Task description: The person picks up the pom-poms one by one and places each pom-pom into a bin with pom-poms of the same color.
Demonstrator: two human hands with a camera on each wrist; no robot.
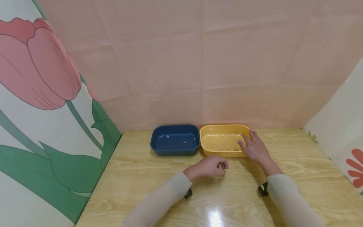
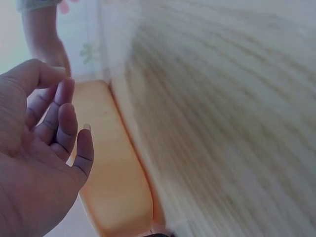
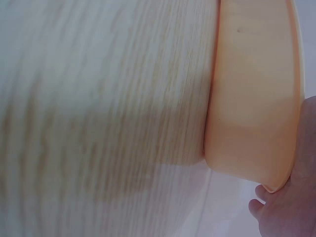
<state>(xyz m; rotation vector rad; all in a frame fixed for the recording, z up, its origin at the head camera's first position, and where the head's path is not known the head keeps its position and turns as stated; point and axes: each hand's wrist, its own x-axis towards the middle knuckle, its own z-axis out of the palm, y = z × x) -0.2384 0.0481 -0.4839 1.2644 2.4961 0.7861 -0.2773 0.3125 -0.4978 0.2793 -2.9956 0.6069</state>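
Observation:
My left hand (image 1: 210,166) is above the table just in front of the yellow tray (image 1: 224,154). Its thumb and index finger come together on a tiny pale yellow bead (image 1: 226,170); the left wrist view barely shows it between the tips. My right hand (image 1: 256,149) lies over the tray's right end, fingers loosely spread, touching the rim. Three small yellow beads (image 1: 222,135) lie apart inside that tray. Close on its left stands a dark blue tray (image 1: 175,152) with three small purple beads (image 1: 167,136). Part of the right hand's fingers is hidden behind the tray in the right wrist view.
The wood-grain table (image 1: 136,183) runs up to a pink cloth backdrop (image 1: 170,63), with both trays at its back edge. A tulip-print panel (image 1: 93,151) borders the left, and a white floral panel (image 1: 340,126) the right.

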